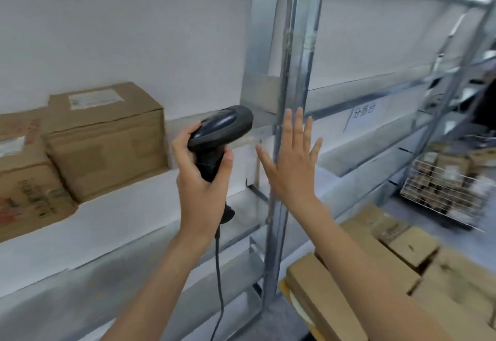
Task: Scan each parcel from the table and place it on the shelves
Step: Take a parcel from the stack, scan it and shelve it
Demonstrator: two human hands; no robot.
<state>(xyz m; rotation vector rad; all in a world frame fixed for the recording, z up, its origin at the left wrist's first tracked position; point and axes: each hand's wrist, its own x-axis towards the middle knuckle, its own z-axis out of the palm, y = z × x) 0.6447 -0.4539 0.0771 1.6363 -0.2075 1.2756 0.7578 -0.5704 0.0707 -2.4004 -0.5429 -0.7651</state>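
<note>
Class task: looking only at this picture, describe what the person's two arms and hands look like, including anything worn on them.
Both forearms are bare up to the picture's lower edge, with no sleeve showing. The left hand and the right hand wear no gloves. No watch, ring or wristband can be seen on either, and no markings show.

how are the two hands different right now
The left hand is curled round the grip of the black scanner; the right hand holds nothing. The left hand's fingers are wrapped tight, while the right hand's are straight and spread, palm toward the metal shelf post. Both are raised in front of the shelves at about the same height.
</note>
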